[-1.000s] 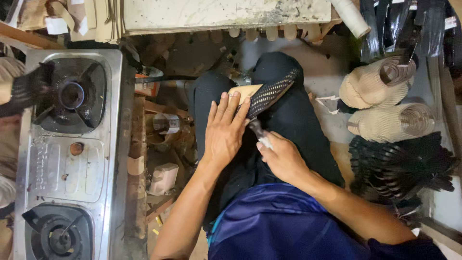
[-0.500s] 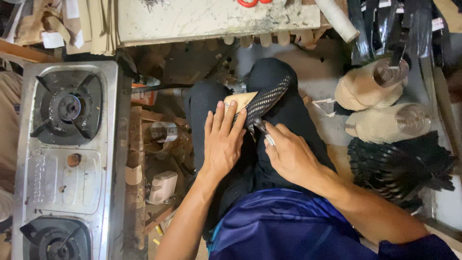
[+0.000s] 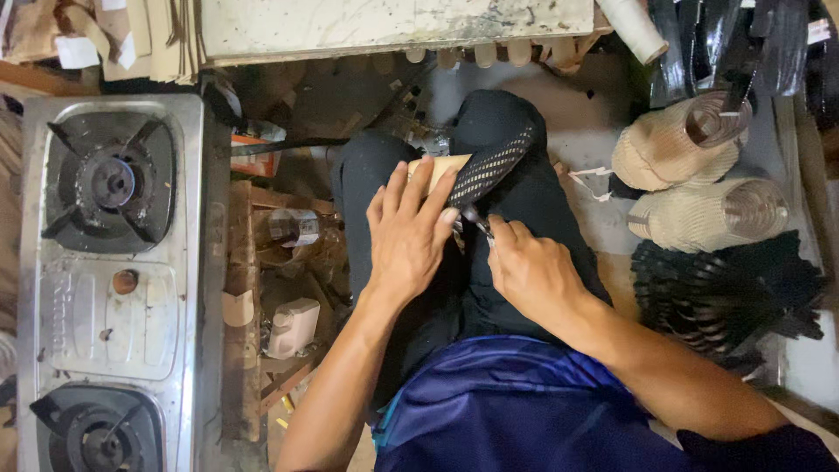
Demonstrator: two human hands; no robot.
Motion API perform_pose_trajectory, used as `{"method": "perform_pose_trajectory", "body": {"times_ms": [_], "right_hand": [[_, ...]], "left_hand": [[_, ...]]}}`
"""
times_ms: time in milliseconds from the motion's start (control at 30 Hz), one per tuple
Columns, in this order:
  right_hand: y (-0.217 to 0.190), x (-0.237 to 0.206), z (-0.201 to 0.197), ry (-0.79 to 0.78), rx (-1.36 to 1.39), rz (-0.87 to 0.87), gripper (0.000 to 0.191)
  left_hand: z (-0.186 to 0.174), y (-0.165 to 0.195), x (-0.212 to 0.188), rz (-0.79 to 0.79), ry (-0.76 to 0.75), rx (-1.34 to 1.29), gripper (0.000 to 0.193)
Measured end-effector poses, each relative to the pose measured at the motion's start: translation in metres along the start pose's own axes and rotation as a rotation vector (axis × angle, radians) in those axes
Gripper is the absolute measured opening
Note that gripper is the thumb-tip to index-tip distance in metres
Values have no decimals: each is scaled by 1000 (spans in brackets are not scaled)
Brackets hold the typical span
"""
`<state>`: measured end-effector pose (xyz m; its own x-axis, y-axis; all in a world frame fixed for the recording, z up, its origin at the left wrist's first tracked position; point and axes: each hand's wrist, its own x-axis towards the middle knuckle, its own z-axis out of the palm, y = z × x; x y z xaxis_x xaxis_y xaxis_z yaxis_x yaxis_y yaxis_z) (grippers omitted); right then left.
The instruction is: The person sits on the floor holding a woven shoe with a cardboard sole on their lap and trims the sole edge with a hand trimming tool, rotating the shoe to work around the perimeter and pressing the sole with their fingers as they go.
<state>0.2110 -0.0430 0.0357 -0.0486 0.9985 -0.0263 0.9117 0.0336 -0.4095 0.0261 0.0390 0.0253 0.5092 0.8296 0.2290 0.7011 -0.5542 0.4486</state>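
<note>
Pressing woven strap [image 3: 492, 166] on lap, left hand [image 3: 409, 232].

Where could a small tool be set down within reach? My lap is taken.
Bare grey floor lies between the raised knee and the beige rolls. The stove's flat steel middle is bare too. Scraps crowd the gap by the stove; black strips fill the right.

One camera only, worn on the person's head, looking almost straight down over the lap at close range. The left hand [image 3: 409, 236] and right hand [image 3: 529, 267] sit mid-frame. A gas stove [image 3: 109, 280] fills the edge left of the left hand; stacked soles [image 3: 725, 293] lie right of the right hand.
</note>
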Motion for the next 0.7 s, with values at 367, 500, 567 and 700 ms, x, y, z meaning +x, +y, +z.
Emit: {"method": "perform_pose_trajectory", "body": {"times_ms": [367,500,567,700], "right_hand": [[-10,9,-46,78,232,-135,30],[-18,15,-46,342,349,-241,20],[-16,28,-33,340,341,-233,20],[-5,27,-23,164,274,-159,16]], "left_hand": [[0,-9,15,67,1,129,55],[-11,-21,23,114,-96,-6,59],[-16,-25,26,115,-148,-55,61],[-19,-28,33,76,-232,-123,63]]}}
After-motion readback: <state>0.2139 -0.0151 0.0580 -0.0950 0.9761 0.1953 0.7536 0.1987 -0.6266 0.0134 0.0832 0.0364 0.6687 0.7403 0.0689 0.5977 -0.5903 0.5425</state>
